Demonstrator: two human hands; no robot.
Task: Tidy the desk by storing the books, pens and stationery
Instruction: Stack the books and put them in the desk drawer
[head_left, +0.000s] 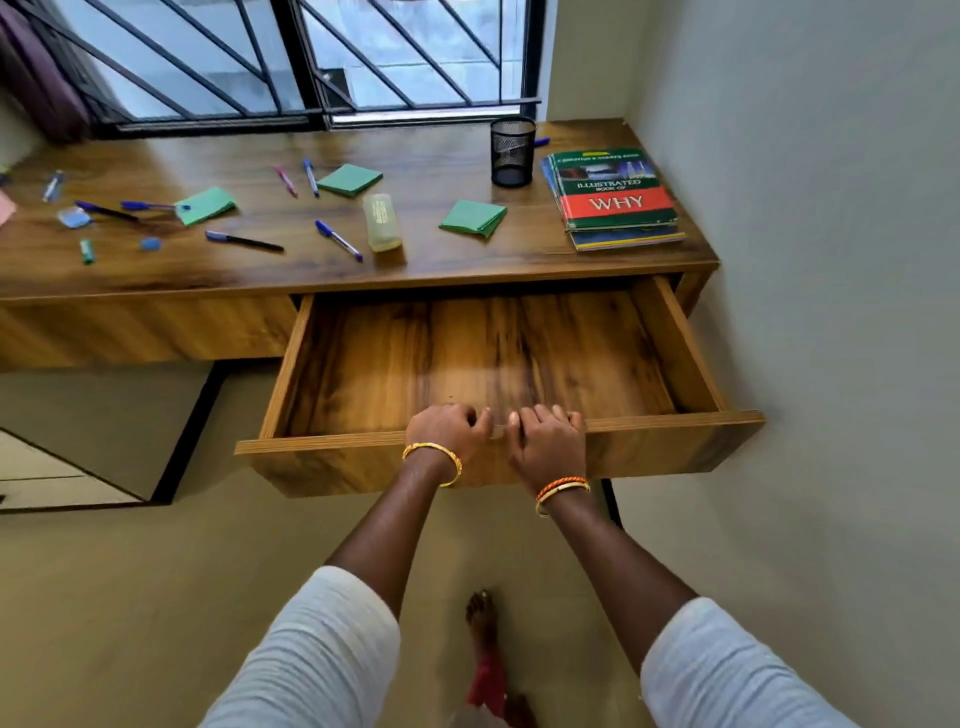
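Wooden drawer (488, 358) open, left hand (448, 428) and right hand (546, 434) curled over its front edge. Books (615, 200) upper right: probably heavy, stiff; grab both sides.

This looks like a study corner in a home: a wooden desk (426, 156) with an open drawer (483, 364) stands against a barred window (291, 57) in a plain-walled room, strewn with pens (244, 241), green note pads (474, 218) and a stack of illustrated books (613, 197), beside a mesh pen holder (512, 151).
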